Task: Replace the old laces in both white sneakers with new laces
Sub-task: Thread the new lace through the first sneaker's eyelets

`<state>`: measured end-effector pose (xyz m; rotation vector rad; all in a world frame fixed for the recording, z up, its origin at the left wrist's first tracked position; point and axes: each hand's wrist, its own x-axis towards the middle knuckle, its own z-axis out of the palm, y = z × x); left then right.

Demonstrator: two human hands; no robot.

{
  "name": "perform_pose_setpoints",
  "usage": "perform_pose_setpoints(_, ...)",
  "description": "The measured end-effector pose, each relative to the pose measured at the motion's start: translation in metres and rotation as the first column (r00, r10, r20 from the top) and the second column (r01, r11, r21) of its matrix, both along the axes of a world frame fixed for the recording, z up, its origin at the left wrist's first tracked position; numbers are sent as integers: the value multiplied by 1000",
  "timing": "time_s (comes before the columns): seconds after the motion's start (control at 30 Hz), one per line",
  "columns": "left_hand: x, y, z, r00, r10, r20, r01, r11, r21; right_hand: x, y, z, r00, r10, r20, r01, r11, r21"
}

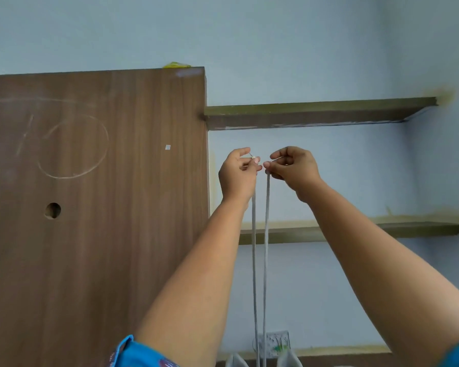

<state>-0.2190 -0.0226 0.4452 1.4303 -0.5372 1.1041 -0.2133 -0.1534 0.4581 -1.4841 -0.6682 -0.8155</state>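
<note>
Two raised hands, left [237, 173] and right [293, 168], each pinching one lace [266, 234] tip. Both strands hang taut toward sneakers [236, 361] at bottom edge. Judgement: evening lace; match tips level, keep tension equal, before threading further.

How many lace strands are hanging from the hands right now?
2. One strand hangs from the left hand, the other strand from the right hand. Both run side by side to the bottom edge; where they end is out of view.
</note>
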Motion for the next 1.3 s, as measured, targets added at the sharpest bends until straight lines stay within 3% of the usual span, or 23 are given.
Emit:
perform_pose_setpoints(0.33,7,-12,-4,983,-125,-134,111,988,-107,0,-8,9,1000,24,18,-26,995,97)
perform_pose_setpoints(0.67,6,-18,3,937,-298,-180,256,940,-225,-3,-3,12,997,70,-15,-70,997,21)
perform_pose_setpoints(0.83,5,-17,6,947,-272,-171,239,952,-190,-3,-4,13,982,171,-83,-169,985,33)
perform_pose_setpoints(1.0,7,-14,2,955,-229,-188,209,971,-118,1,-5,10,977,164,-133,-161,986,35)
perform_pose_setpoints(1.2,27,-5,-45,930,-53,-365,75,996,48,34,-4,-36,977,-37,-210,6,989,-149)
perform_pose_setpoints(1.3,55,7,-98,878,122,-463,-40,982,183,65,-2,-87,944,-253,-211,188,940,-285)
